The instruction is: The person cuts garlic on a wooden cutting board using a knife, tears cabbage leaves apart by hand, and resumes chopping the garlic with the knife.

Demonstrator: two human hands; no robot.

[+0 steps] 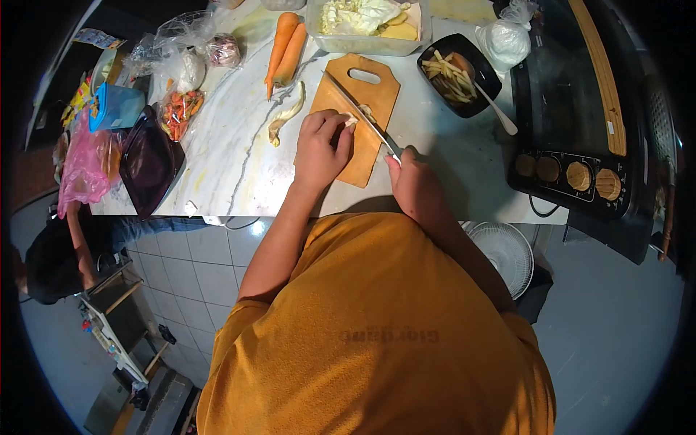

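My right hand (419,187) is wrapped round the handle of a long kitchen knife (360,110). The blade lies slantwise over a wooden cutting board (377,90). Left of the blade, my left hand (324,145) has its fingers curled onto a small pale piece of food (349,120) on the board. Its kind is too small to make out. Another pale bit (367,112) sits just beyond the blade. A long, curved, pale strip of food (287,116) with a yellowish end lies on the marble counter, left of the board.
Carrots (286,49) lie behind the board, beside a plastic tub (362,45) of cabbage. To the right are a black bowl (464,107) of cut strips with a spoon (500,116) and a black stove (573,177). Bagged vegetables (181,109) and a dark tray (148,163) stand left. Someone's arm (80,243) shows far left.
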